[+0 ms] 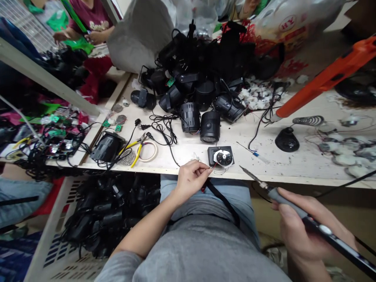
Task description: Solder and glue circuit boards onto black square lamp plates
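Note:
My left hand [190, 178] pinches thin red and black wires [212, 167] at the table's front edge. The wires run to a small black square part with a round white board [221, 156] lying just beyond my fingers. My right hand [305, 225] grips a grey and black soldering iron [293, 207] like a pen. Its tip [243, 169] hangs over the table edge, a short way right of the board and not touching it.
A heap of black cylindrical lamp housings [202, 70] fills the middle back of the white table [293, 164]. Yellow-handled pliers [138, 150] and a tape ring [148, 150] lie at left. An orange tool [326, 78] hangs at right. Another person's hands [88, 37] work at far left.

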Demonstrator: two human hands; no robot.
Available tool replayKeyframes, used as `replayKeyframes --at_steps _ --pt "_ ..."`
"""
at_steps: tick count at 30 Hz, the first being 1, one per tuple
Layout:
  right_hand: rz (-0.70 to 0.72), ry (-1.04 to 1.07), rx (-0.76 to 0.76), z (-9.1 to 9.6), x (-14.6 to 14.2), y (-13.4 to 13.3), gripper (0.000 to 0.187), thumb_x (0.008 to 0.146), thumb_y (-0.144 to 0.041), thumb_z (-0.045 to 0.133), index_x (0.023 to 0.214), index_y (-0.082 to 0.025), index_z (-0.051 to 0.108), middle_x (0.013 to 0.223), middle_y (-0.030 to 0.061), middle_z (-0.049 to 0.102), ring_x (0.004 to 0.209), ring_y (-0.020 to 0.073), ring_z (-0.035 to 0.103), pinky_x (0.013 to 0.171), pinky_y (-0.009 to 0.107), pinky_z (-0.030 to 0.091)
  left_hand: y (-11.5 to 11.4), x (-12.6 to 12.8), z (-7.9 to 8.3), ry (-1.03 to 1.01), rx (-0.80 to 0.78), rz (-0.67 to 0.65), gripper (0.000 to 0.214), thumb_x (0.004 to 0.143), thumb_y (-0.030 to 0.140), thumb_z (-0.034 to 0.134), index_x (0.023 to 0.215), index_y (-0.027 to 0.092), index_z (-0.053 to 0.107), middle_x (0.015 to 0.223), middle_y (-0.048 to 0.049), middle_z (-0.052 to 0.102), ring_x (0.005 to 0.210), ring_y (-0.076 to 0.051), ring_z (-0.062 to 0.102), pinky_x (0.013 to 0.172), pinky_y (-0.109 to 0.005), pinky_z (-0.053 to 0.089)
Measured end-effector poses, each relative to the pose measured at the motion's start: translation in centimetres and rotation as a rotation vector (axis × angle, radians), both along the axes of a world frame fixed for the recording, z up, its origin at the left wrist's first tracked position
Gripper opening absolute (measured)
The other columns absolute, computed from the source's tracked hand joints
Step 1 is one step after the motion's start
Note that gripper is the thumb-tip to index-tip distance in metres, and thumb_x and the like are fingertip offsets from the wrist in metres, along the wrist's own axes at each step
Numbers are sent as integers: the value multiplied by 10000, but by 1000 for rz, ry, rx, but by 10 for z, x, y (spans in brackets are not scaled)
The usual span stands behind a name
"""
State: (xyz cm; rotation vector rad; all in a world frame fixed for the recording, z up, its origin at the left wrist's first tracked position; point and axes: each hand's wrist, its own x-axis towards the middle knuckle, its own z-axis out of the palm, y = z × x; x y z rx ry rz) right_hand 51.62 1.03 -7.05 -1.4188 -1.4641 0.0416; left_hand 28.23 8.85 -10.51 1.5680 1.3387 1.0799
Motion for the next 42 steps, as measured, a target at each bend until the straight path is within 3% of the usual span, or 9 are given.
replayKeyframes --at_steps 3,7,14,24,42 --pt "176 -42 49 -1 -9 -6 303 814 -120 684 1064 -280 747 794 4 754 604 179 681 546 314 556 -3 13 -6 79 95 69 172 859 310 689 741 193 730 677 -22 635 614 -132 560 602 -273 472" --pt "270 -97 47 -7 -20 -6 299 843 -73 662 1096 -224 713 834 16 754 641 146 683 591 270 570 -3 27 -14 173 179 165 129 847 252 694 731 201 719 750 -38 658 762 -176 599 731 -323 501" --pt "264 -196 84 -10 -26 3 246 872 -86 645 1082 -205 695 824 30 765 622 145 696 574 249 573 -4 37 -16 100 135 198 119 824 177 668 706 188 665 986 -69 716 882 -175 657 706 -286 524" --pt "273 -210 99 -15 -30 12 255 877 -80 664 1107 -189 684 829 39 752 638 141 684 610 250 575 -2 42 -21 -36 146 205 119 800 151 661 684 173 645 948 -59 710 740 -127 646 565 -210 499" --pt "290 -206 89 -20 -35 16 291 873 -66 673 1139 -185 679 839 48 747 668 148 688 631 262 579 -1 44 -24 -61 177 207 123 792 137 666 676 173 652 931 -50 702 692 -107 635 562 -203 505"
